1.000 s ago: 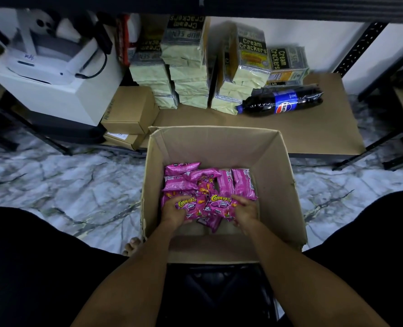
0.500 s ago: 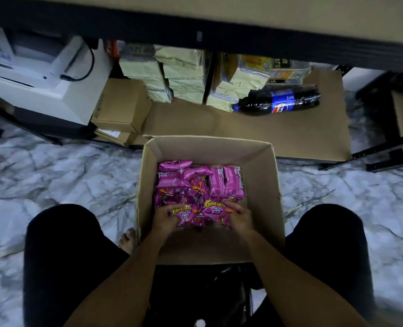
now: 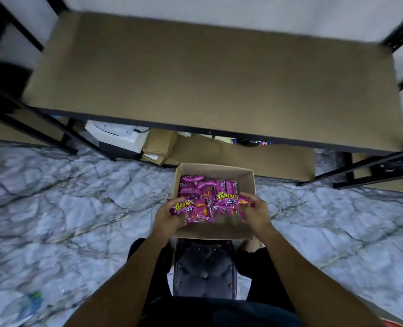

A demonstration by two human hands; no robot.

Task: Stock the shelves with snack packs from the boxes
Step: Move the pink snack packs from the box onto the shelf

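Note:
An open cardboard box (image 3: 248, 185) stands on the marble floor in front of me, with several pink snack packs (image 3: 195, 185) inside. Both hands hold a bunch of pink snack packs (image 3: 209, 205) lifted just above the box's near side. My left hand (image 3: 168, 214) grips the bunch's left end and my right hand (image 3: 254, 211) grips its right end. A wide brown shelf board (image 3: 207, 74) with a black front edge spreads across the upper half of the view, bare on top.
Under the shelf board sit a white appliance (image 3: 115, 135), small cardboard boxes (image 3: 160, 145) and a dark soda bottle (image 3: 254, 141), partly hidden. Black rack posts (image 3: 54, 133) stand at left and right. A dark padded stool (image 3: 205, 267) is below the box.
I have risen, so the view now looks down on the upper shelf board. Both hands have lifted a bunch of snack packs up from inside the box.

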